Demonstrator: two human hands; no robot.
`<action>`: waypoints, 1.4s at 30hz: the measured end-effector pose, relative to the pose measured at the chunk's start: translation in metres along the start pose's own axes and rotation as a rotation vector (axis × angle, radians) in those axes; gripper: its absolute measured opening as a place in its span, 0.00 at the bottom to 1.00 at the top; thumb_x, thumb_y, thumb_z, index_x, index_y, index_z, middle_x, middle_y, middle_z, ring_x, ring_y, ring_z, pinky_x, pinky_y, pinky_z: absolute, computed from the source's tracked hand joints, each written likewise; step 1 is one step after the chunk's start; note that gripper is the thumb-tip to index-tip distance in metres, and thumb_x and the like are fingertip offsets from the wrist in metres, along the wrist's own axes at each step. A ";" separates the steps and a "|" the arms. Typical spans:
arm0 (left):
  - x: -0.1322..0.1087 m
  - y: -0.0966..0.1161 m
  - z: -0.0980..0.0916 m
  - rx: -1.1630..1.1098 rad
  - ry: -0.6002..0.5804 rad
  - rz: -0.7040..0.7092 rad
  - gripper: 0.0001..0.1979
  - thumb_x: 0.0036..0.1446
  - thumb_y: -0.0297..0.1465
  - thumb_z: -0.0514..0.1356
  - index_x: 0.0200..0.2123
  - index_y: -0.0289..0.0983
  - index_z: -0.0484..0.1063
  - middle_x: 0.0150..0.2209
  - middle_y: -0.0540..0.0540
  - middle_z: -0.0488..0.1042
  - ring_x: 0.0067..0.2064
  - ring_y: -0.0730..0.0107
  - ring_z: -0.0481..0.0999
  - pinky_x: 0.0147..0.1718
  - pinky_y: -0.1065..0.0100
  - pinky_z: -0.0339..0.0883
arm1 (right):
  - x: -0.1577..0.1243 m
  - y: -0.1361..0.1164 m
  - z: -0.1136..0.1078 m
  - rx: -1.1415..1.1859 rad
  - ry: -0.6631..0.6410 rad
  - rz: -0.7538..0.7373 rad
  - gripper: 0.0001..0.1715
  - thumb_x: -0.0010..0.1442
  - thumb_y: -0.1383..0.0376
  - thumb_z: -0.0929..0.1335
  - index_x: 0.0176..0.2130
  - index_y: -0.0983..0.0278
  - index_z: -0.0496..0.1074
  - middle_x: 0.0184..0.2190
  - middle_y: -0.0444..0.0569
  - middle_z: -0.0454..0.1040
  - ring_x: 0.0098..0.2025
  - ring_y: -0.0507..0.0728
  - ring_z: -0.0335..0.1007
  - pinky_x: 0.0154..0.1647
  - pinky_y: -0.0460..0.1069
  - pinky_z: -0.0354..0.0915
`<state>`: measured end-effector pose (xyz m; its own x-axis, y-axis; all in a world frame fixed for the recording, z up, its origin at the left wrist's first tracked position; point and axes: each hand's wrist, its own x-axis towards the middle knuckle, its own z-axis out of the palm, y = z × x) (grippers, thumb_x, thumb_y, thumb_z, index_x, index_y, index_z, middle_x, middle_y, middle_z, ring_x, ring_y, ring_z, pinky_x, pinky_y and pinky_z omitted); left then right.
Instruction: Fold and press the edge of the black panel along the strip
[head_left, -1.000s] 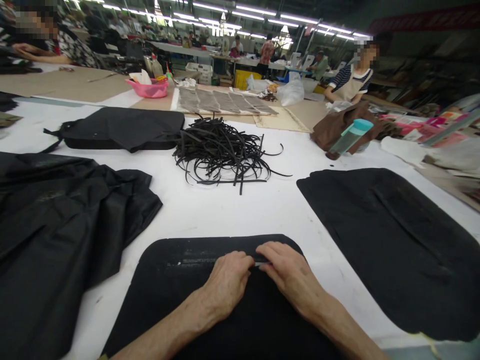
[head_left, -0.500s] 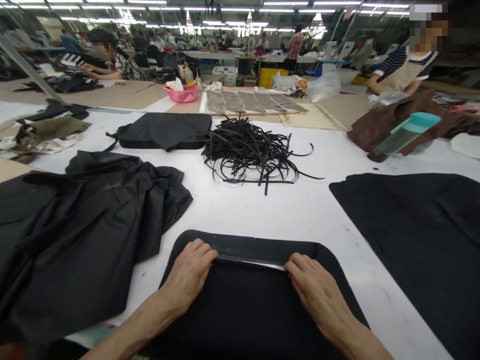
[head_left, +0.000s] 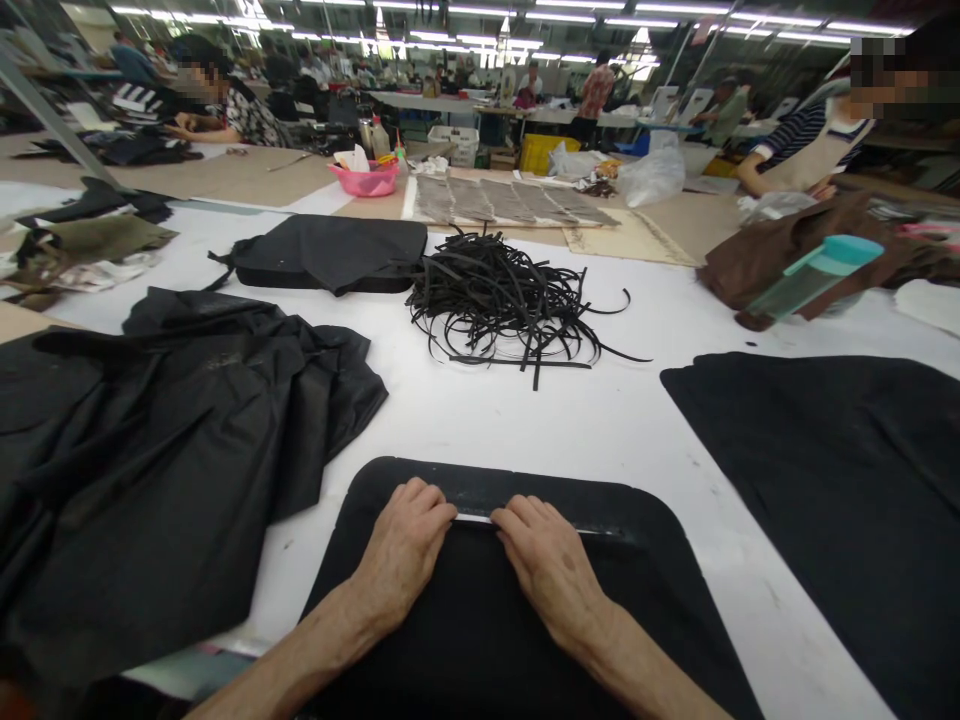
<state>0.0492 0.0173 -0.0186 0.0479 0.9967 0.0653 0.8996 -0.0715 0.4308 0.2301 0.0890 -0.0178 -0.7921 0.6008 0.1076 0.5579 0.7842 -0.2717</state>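
Observation:
A black fabric panel (head_left: 487, 640) with rounded far corners lies in front of me on the white-covered table. Near its far end runs a dark, slightly shiny band (head_left: 484, 492), and a thin white sliver (head_left: 475, 519) shows along the band between my hands. My left hand (head_left: 409, 535) is closed, its fingertips pinching the fabric edge at the left end of the sliver. At the right end my right hand (head_left: 544, 550) grips the same edge, fingers pressed together. What lies beneath the fingertips is hidden.
Crumpled black fabric (head_left: 202, 450) lies at left, flat black fabric (head_left: 840, 480) at right. Beyond are a heap of narrow black strips (head_left: 502, 295), a stack of black pieces (head_left: 322, 255), a teal-lidded bottle (head_left: 817, 275) and a pink basket (head_left: 366, 180). Co-workers sit and stand farther off.
My right hand has moved left along the edge, close to my left hand, which has shifted slightly right. The white gap between them is shorter.

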 end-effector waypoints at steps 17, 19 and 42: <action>-0.005 -0.017 0.003 0.157 -0.073 0.326 0.11 0.59 0.22 0.48 0.41 0.34 0.67 0.36 0.44 0.68 0.37 0.64 0.65 0.38 0.62 0.63 | -0.005 0.009 0.011 -0.054 0.008 -0.196 0.10 0.60 0.73 0.62 0.42 0.65 0.69 0.33 0.49 0.67 0.35 0.57 0.60 0.36 0.52 0.57; -0.005 -0.018 0.000 0.206 -0.093 0.372 0.11 0.59 0.21 0.48 0.42 0.33 0.66 0.36 0.44 0.68 0.36 0.64 0.65 0.38 0.62 0.64 | -0.006 0.011 0.011 -0.077 0.017 -0.247 0.11 0.61 0.73 0.61 0.43 0.67 0.68 0.33 0.50 0.68 0.35 0.57 0.60 0.36 0.52 0.58; -0.019 -0.027 -0.008 0.457 -0.082 0.581 0.22 0.54 0.15 0.44 0.50 0.29 0.65 0.43 0.38 0.73 0.44 0.60 0.71 0.46 0.61 0.66 | -0.047 0.056 -0.007 -0.297 -0.026 -0.378 0.18 0.60 0.77 0.57 0.47 0.72 0.67 0.40 0.56 0.70 0.38 0.58 0.64 0.39 0.54 0.63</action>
<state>0.0201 -0.0002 -0.0244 0.5872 0.8041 0.0932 0.8095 -0.5828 -0.0714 0.3003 0.1057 -0.0312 -0.9568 0.2643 0.1215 0.2736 0.9595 0.0674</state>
